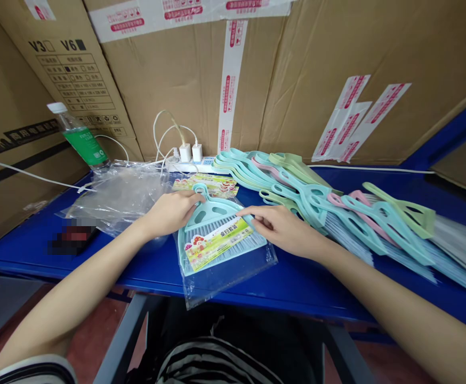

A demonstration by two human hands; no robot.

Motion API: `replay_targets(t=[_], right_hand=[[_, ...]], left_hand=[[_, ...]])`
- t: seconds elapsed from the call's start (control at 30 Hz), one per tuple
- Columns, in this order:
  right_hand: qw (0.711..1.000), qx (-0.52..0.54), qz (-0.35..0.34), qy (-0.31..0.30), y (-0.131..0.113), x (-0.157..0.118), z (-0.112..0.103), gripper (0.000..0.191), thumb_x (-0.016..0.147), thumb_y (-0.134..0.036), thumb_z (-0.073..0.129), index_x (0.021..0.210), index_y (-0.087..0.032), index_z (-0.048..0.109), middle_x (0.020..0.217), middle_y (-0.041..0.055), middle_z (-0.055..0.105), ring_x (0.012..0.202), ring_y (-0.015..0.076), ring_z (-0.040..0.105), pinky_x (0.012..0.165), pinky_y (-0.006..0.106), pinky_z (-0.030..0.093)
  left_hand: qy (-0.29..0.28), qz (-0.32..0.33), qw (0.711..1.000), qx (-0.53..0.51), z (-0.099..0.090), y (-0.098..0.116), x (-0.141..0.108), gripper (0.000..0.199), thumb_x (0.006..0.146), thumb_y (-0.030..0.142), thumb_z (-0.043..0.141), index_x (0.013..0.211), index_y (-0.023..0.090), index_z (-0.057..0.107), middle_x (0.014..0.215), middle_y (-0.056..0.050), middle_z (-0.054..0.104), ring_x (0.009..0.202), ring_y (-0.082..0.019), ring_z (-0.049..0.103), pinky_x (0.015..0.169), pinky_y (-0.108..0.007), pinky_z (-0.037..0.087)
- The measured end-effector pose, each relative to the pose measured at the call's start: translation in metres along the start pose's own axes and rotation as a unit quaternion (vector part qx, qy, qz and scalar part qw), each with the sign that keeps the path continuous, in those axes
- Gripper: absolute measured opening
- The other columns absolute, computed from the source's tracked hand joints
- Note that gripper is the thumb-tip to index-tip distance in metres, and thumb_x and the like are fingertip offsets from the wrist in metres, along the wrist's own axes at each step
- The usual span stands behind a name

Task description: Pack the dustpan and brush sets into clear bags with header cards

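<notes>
One light-blue dustpan (206, 211) lies on a blue table (149, 269), between a person's two bare hands. It is inside a clear bag (233, 277), with one grey-bristled brush (236, 253) and one printed card (219, 242) lying slantwise across the bristles.

The left hand (175, 210) is at the narrow handle end, its curled fingers touching the left side just below the handle; whether they grip it, I cannot tell. The right hand (283, 226) is at the opposite upper edge, index finger stretched out with its tip by the card's upper corner, the others loosely bent. I cannot tell whether they pinch the bag. The dustpan's wide end faces the person, below both hands.

Just behind the handle are more cards (211, 183), overlapping and uncountable. To the right, stacked dustpans (305, 169) and loose brushes (422, 253), in light blue, green and pink, overlap too much to count. To the left are a heap of clear bags (121, 193) and one bottle (84, 141). Two white chargers (185, 153) stand in one power strip (211, 162).
</notes>
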State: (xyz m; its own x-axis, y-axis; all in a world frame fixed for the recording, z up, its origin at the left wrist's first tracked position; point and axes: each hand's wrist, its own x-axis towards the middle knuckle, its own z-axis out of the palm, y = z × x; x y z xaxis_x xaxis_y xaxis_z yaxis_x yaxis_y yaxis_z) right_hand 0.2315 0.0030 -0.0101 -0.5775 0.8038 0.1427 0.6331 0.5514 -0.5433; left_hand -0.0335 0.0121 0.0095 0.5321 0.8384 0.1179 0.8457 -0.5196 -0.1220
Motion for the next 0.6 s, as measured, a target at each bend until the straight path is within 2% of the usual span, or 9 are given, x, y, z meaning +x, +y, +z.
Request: replay_targets(t=[0.1,0.27,0.37,0.5,0.6], right_hand=[[1.000,-0.009,0.008,-0.007,-0.002,-0.001,-0.001,0.043,0.083,-0.013,0.043,0.117,-0.017,0.069,0.051,-0.0075,0.037,0.046,0.0121,0.034,0.051,0.027,0.025],[0.999,-0.031,0.029,0.006,-0.005,-0.002,-0.001,0.049,0.076,-0.008,0.043,0.118,-0.016,0.067,0.052,-0.0073,0.043,0.047,0.0123,0.037,0.053,0.026,0.028],[0.999,-0.035,0.033,0.010,-0.004,-0.001,-0.001,0.049,0.076,-0.008,0.043,0.118,-0.017,0.066,0.052,-0.0078,0.043,0.047,0.0123,0.038,0.053,0.026,0.029],[0.999,-0.038,0.032,0.012,-0.004,-0.001,-0.001,0.048,0.076,-0.007,0.043,0.117,-0.018,0.065,0.050,-0.0090,0.040,0.046,0.0121,0.038,0.052,0.025,0.029],[0.999,-0.037,0.035,0.012,-0.006,-0.001,-0.002,0.047,0.076,-0.005,0.043,0.116,-0.019,0.065,0.050,-0.0094,0.040,0.046,0.0121,0.038,0.053,0.025,0.029]], left_hand=[[0.027,-0.022,0.999,0.015,0.003,0.003,0.003,0.033,0.095,0.020,0.035,0.113,0.020,0.063,0.108,-0.009,0.071,0.098,-0.023,0.069,0.077,-0.034,0.056],[0.064,-0.049,0.996,0.031,0.005,0.008,0.006,0.032,0.097,0.028,0.036,0.108,0.019,0.064,0.100,-0.010,0.071,0.095,-0.024,0.069,0.072,-0.032,0.054],[0.051,-0.066,0.996,0.029,0.001,0.010,0.004,0.030,0.095,0.030,0.040,0.109,0.019,0.064,0.090,-0.007,0.071,0.083,-0.022,0.069,0.068,-0.031,0.052],[0.003,-0.072,0.997,0.013,-0.005,0.013,0.002,0.031,0.089,0.028,0.045,0.115,0.019,0.061,0.067,-0.001,0.066,0.067,-0.021,0.067,0.061,-0.030,0.049],[-0.021,-0.074,0.997,0.008,-0.006,0.014,0.002,0.034,0.089,0.023,0.042,0.118,0.019,0.059,0.067,-0.001,0.067,0.068,-0.022,0.067,0.060,-0.031,0.047]])
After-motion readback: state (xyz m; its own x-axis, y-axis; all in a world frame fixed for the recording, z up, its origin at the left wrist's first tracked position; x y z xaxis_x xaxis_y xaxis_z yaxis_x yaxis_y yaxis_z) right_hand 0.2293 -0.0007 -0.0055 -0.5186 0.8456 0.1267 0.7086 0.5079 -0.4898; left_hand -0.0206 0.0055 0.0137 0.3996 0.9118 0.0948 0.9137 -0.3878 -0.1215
